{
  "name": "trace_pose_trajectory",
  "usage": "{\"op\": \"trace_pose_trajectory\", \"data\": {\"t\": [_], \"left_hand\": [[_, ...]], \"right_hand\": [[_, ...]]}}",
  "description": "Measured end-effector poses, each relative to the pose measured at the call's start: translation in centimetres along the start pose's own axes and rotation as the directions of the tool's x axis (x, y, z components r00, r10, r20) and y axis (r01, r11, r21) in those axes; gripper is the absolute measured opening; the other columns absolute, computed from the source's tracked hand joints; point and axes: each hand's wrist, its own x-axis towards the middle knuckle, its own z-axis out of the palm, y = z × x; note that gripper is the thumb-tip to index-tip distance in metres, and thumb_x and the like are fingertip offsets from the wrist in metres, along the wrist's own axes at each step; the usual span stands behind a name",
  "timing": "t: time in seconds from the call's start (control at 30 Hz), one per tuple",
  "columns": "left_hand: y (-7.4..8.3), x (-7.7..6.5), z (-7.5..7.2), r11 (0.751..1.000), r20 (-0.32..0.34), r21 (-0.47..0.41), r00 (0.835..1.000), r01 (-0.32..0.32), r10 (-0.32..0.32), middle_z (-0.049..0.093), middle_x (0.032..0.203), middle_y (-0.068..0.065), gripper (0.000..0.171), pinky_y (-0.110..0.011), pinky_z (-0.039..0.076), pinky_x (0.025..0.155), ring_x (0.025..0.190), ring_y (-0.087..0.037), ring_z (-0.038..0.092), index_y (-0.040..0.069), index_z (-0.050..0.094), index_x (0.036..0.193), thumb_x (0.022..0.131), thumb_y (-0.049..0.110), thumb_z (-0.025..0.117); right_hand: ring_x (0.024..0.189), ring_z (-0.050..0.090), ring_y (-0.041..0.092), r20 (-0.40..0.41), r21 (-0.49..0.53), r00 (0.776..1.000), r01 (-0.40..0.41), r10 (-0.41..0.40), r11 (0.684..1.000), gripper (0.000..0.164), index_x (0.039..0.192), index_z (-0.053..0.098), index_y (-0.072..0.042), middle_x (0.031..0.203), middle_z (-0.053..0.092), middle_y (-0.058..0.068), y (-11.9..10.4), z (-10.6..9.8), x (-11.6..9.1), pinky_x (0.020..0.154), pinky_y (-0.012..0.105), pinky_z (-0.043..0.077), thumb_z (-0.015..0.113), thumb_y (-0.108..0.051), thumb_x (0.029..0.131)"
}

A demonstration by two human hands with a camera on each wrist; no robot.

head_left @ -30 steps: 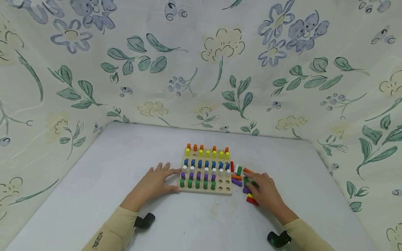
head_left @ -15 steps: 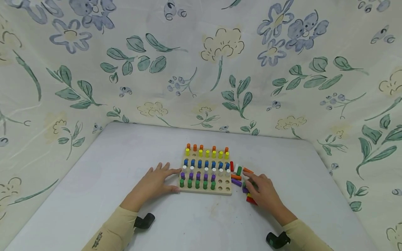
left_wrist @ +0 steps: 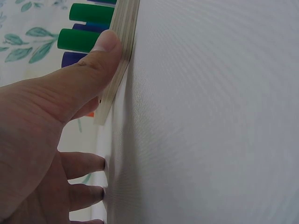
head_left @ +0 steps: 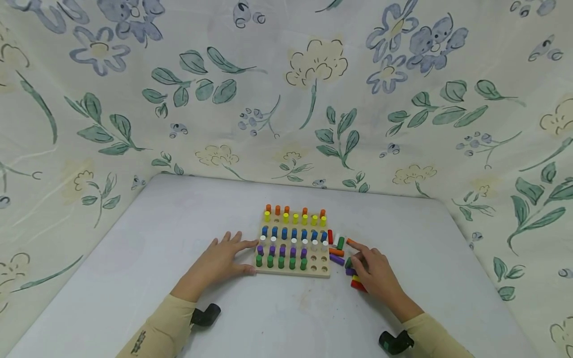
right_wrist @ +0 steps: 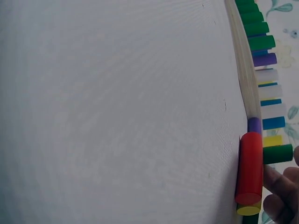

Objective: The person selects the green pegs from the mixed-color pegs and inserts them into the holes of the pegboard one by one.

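A wooden pegboard carries upright rows of orange, yellow, blue, white, purple and green pegs; some holes are bare. My left hand rests at its left side, thumb against the front corner and index finger on the left edge. In the left wrist view, the thumb touches the board's edge near the green pegs. Right of the board, my right hand is over loose pegs, its fingers at a green peg that stands on end. The index finger reaches an orange peg. The palm hides part of the pile.
Loose pegs lie along the board's right side, among them a red peg, a purple peg and another red peg at the near end. All rest on a white-covered table, with a floral cloth behind.
My right hand has drawn its fingers in slightly over the loose pegs, at a green peg. My left hand and the pegboard have stayed in place.
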Motion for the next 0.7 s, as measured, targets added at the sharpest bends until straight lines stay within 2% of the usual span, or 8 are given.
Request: {"op": "trace_pose_trajectory", "data": {"t": [0.27,0.5,0.7], "left_hand": [[0.0,-0.04,-0.04,1.0,0.0,-0.001,1.0,0.002,-0.002,0.035,0.157,-0.031,0.079,-0.072,0.016,0.117,0.146,-0.057,0.022,0.022,0.054,0.149,0.082,0.057,0.077],[-0.06,-0.05,-0.05,1.0,-0.002,-0.004,1.0,-0.004,0.004,0.035,0.157,-0.031,0.079,-0.072,0.015,0.117,0.146,-0.057,0.022,0.022,0.054,0.149,0.082,0.057,0.077],[-0.1,-0.05,0.0,1.0,-0.007,0.0,1.0,-0.007,0.007,0.035,0.156,-0.031,0.079,-0.072,0.016,0.116,0.146,-0.058,0.022,0.022,0.054,0.149,0.082,0.056,0.078]], "right_hand": [[0.093,0.054,0.018,-0.017,-0.002,0.999,0.03,-0.03,1.0,0.046,0.145,0.056,-0.013,0.102,0.069,0.0,0.0,0.04,0.02,0.083,0.04,0.049,0.064,-0.021,0.101],[0.094,0.052,0.016,-0.013,0.006,0.998,0.065,-0.065,0.998,0.056,0.144,0.057,-0.015,0.106,0.066,-0.002,-0.15,-0.12,-0.05,0.09,0.044,0.047,0.075,-0.022,0.092],[0.093,0.053,0.016,-0.036,0.008,0.993,0.11,-0.109,0.994,0.045,0.13,0.064,-0.014,0.105,0.064,-0.002,-0.22,-0.24,-0.12,0.087,0.043,0.047,0.079,-0.017,0.088]]}}
